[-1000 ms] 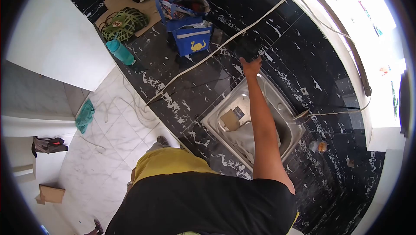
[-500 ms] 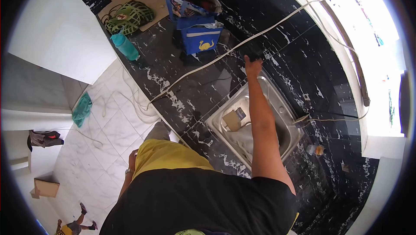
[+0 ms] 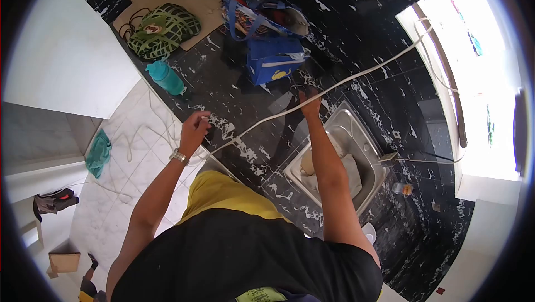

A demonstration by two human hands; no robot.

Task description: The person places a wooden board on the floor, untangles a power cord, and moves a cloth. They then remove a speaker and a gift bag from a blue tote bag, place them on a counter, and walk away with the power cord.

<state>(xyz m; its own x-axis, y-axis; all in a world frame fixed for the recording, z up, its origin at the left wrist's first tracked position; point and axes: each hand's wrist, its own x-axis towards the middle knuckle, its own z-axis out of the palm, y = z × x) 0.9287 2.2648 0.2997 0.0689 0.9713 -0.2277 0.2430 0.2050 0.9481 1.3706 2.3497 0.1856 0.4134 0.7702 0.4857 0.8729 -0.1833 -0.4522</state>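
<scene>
View: head camera, looking down on your two hands over the black marble counter [image 3: 237, 100].
Step in hand: a reach, as far as can be judged, with your right arm at full stretch.
Right hand: [image 3: 310, 105] at the far end of the reach, fingers pointing away from you; too dark around the fingertips to tell whether it grips anything.
Left hand: [image 3: 194, 132] raised near the counter's front edge, fingers loosely bent and parted, nothing seen in it.
Left arm: bent at the elbow, angled forward, wristwatch [image 3: 179, 156] at the wrist.
White cable: [image 3: 276, 115] slanting across the counter, passing right at your right hand; contact uncertain.
Blue bag: [image 3: 274, 57] just beyond your right hand, patterned tote [image 3: 253, 19] behind it.
Teal bottle: [image 3: 166, 78] upright or lying, cannot tell; beyond your left hand.
Steel sink: [image 3: 356, 129] beneath your right forearm, pale cloth [image 3: 351, 175] inside.
Next move calls for: in judgement, fingers kept clear of a snag on the cable, and a steady right wrist.
</scene>
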